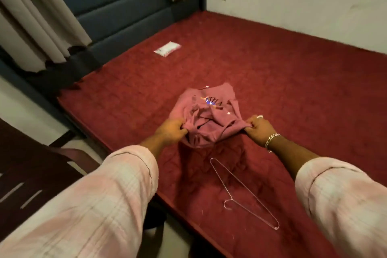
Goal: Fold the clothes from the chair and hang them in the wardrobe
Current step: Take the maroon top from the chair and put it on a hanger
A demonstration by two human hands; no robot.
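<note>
Head view: a crumpled pink cotton sweatshirt with dark printed lettering [206,115] lies on the dark red quilted mattress [293,81], straight ahead of both arms.
Left hand [170,129]: fingers curled tight, pinching the garment's near left edge.
Right hand [258,125]: fingers likewise bunched on the near right edge; both hands equally close.
Axis: the held edge runs left to right between the fists; the body of the cloth extends away from the person.
Thin silver wire hanger [244,194]: flat on the mattress, nearer the person than the garment, untouched.
Likely next: spreading the cloth flat away from the hands.
</note>
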